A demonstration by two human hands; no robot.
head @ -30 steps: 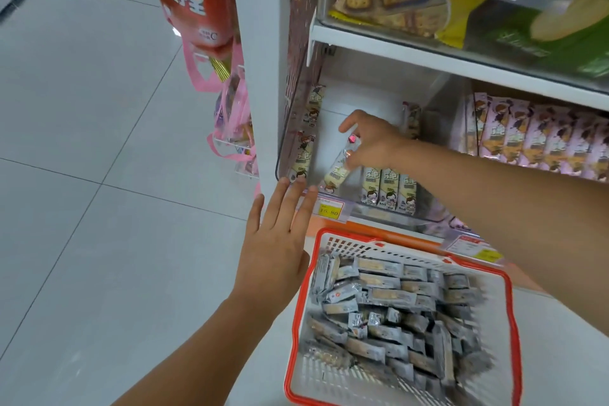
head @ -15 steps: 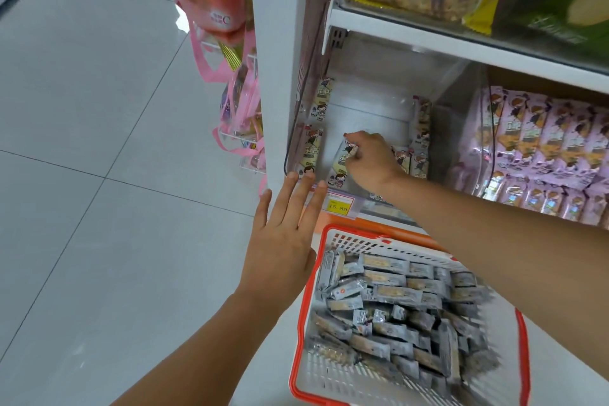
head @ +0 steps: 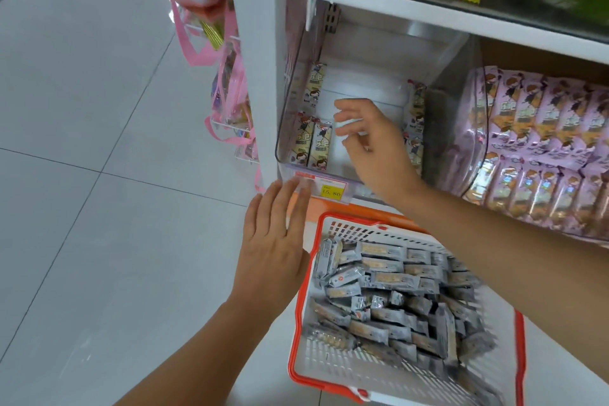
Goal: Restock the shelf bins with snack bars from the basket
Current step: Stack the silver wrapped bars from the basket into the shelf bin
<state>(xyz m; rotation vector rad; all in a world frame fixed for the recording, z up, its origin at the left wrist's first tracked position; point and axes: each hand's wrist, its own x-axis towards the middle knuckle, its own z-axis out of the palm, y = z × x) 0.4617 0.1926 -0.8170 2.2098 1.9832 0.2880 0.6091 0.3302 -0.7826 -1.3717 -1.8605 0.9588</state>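
Note:
A clear plastic shelf bin (head: 283, 128) holds a few cream snack bars (head: 317, 150) standing at its front left, with more bars along its right wall (head: 416, 115). My right hand (head: 372, 145) hovers inside the bin with fingers spread and holds nothing. My left hand (head: 273, 241) is flat, fingers straight, its fingertips touching the bin's front price strip (head: 324, 186). Below, a white basket with a red rim (head: 298, 323) is full of grey-wrapped snack bars (head: 392, 290).
A neighbouring bin on the right holds rows of purple snack bars (head: 543, 128). The shelf above (head: 428, 13) carries cracker packs. Pink-ribboned bags (head: 227, 102) hang on the shelf end at left. Pale tiled floor (head: 82, 175) lies to the left.
My right hand set a cream bar upright at the bin's front left, let go of it and drew back with fingers open. My left hand stayed at the bin's front edge.

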